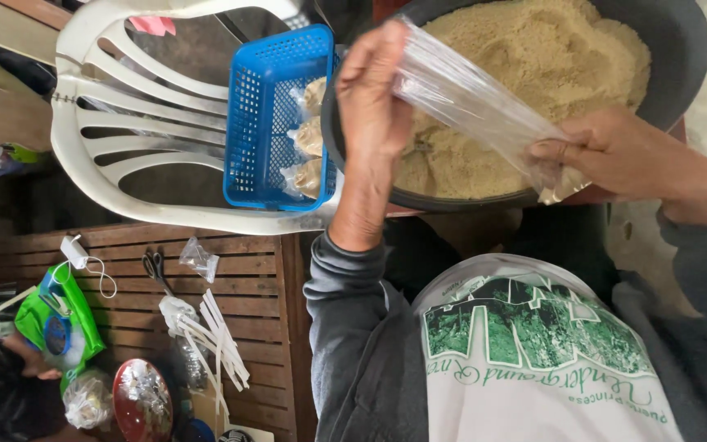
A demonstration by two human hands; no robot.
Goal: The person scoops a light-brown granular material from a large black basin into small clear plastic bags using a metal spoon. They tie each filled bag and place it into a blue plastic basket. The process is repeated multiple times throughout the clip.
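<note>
glossy clear plastic bag [476, 102], grainy matt meal [533, 57], blue plastic basket [263, 123], slatted wooden table [231, 295].

Left hand [374, 90] raised with fingers curled in a pinch, grey-sleeved forearm extended; right hand [607, 151] pinches with thumb and fingertips, its wrist bent inward.

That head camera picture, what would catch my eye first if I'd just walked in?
Most likely the big dark basin heaped with tan crumbly grain at the top right. Just over it, the person's left hand and right hand stretch a clear plastic bag between them. To the left, a bright blue basket holding small filled bags rests on a white plastic chair.
</note>
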